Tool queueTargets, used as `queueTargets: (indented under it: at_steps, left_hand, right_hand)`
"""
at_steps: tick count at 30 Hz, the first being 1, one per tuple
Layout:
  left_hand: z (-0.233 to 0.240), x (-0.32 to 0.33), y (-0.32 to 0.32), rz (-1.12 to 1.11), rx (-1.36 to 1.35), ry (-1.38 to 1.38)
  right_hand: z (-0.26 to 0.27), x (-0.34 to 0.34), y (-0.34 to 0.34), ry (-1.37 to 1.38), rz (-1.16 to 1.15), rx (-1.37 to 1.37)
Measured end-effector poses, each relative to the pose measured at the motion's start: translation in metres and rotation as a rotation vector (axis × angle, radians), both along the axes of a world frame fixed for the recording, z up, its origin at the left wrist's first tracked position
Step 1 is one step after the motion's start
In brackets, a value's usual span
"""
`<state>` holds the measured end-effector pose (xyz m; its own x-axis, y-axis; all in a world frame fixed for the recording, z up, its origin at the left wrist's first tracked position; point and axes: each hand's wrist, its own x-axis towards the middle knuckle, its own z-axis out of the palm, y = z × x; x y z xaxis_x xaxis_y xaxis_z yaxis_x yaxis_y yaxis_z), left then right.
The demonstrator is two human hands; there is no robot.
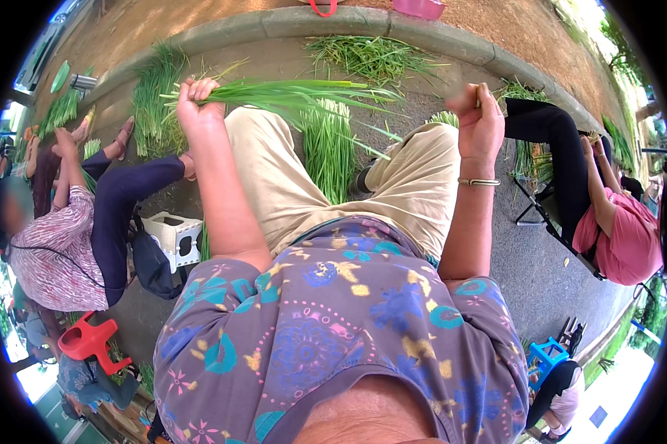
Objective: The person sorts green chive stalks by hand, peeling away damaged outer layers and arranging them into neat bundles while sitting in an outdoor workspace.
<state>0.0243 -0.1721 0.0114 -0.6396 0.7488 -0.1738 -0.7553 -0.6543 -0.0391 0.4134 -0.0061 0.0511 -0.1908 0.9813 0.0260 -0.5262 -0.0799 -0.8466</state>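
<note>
My left hand [201, 102] is closed around the base end of a bunch of long green leaf stalks [294, 94], which look like garlic chives; their tips fan out to the right, above my knees. My right hand [480, 119], wearing a bangle at the wrist, is raised apart from the bunch, with its fingers bent together; part of it is blurred, so whether it holds anything is unclear. Between my legs a thick bundle of the same stalks [329, 152] lies with its pale ends away from me. A loose heap of cut leaves [369, 58] spreads on the pavement beyond.
A concrete kerb [322, 23] curves across the far side, with a pink basin [419, 8] past it. More stalks [159, 105] lie at the left. Seated people are on both sides. A white step stool [175, 236], a red stool [92, 339] and a blue stool [547, 358] stand around.
</note>
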Motion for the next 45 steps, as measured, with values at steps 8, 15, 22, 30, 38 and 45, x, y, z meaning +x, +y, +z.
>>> queueTargets:
  at_steps: [8,15,22,30,38,45]
  left_hand:
    - [-0.003,0.005,0.007,-0.058,-0.005,-0.004]
    - [0.001,0.016,0.012,-0.073,-0.015,0.003]
    - [0.002,0.024,0.015,-0.084,-0.044,0.026]
    - [0.0,0.025,0.016,-0.14,-0.044,0.037]
    - [-0.005,0.012,0.007,-0.029,-0.002,0.033]
    - [-0.003,0.021,0.017,-0.026,-0.117,0.078]
  right_hand:
    - [-0.013,-0.011,0.011,-0.926,-0.328,0.739]
    - [-0.006,-0.04,-0.024,-0.77,0.168,0.59]
    - [0.003,-0.054,-0.039,-1.014,0.268,0.817]
    - [-0.007,-0.054,-0.048,-0.814,0.34,0.653]
    - [0.01,-0.02,-0.015,-0.151,-0.125,0.249]
    - [0.04,-0.041,0.002,-0.72,-0.472,0.862]
